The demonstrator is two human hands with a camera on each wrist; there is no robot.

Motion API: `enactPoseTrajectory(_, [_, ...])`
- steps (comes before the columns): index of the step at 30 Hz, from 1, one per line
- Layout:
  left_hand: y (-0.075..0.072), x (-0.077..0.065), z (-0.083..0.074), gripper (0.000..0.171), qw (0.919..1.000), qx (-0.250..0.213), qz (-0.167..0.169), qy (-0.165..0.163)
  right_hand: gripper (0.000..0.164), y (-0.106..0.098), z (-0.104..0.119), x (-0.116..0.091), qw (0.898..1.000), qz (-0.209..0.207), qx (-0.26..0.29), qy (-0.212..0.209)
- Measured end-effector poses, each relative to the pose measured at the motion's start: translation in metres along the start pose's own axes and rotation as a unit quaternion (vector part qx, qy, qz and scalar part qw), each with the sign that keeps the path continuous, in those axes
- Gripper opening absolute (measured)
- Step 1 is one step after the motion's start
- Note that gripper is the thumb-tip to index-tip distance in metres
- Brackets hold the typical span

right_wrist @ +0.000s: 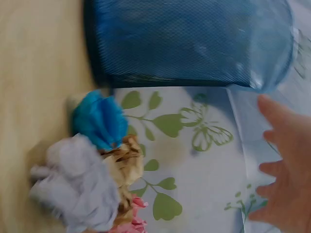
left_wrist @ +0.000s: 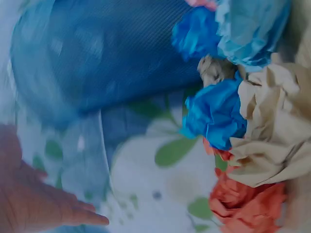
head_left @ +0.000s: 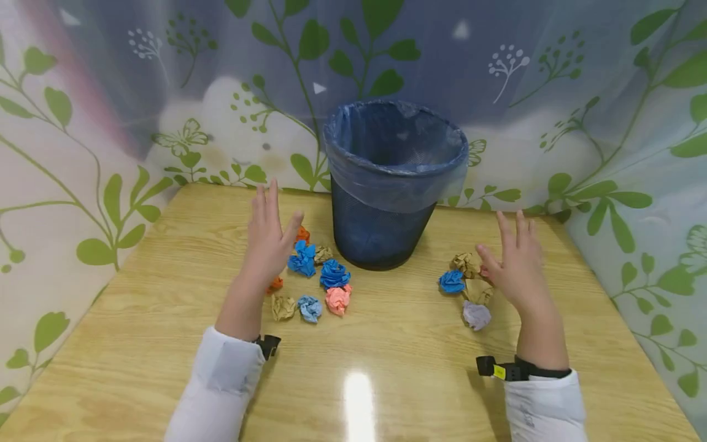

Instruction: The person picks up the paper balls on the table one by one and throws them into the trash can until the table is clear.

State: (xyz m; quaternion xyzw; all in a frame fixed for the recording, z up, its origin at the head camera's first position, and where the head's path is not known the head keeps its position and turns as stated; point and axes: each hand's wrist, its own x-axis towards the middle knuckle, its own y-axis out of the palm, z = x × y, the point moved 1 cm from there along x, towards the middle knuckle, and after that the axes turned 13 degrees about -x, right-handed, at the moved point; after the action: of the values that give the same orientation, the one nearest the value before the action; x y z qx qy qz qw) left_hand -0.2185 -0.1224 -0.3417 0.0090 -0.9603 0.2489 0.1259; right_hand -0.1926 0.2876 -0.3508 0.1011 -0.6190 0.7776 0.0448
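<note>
My left hand (head_left: 266, 240) is raised with fingers extended, left of a loose group of crumpled paper balls. In that group are a bright blue ball (head_left: 302, 259), a dark blue ball (head_left: 334, 274), a pink ball (head_left: 338, 300), a light blue ball (head_left: 310, 309), a tan ball (head_left: 284, 307) and an orange ball (head_left: 276, 283). On the other side, my right hand (head_left: 518, 270) is held up with fingers spread, beside a smaller cluster. A blue ball (head_left: 452, 282), a tan ball (head_left: 478, 291) and a pale lilac ball (head_left: 476, 315) lie there. Neither hand holds anything.
A dark mesh wastebasket (head_left: 381, 233) lined with a clear plastic bag (head_left: 394, 178) stands upright at the back of the wooden table (head_left: 409, 368), between the two groups. A leaf-patterned curtain (head_left: 221, 104) encloses the back and sides. Both wrists wear black straps.
</note>
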Motion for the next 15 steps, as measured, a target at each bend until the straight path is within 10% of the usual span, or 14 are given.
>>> enactPoseTrajectory(8, [0.011,0.029,-0.024,0.078,0.9863,-0.162,-0.024,0.02,0.07,0.007,0.004,-0.001,0.997,-0.048,-0.013,-0.06])
enactPoseTrajectory(15, [0.013,0.062,-0.048,0.068,0.9563,-0.288,-0.02,-0.046,0.068,0.013,0.001,-0.005,0.993,-0.041,-0.037,-0.103])
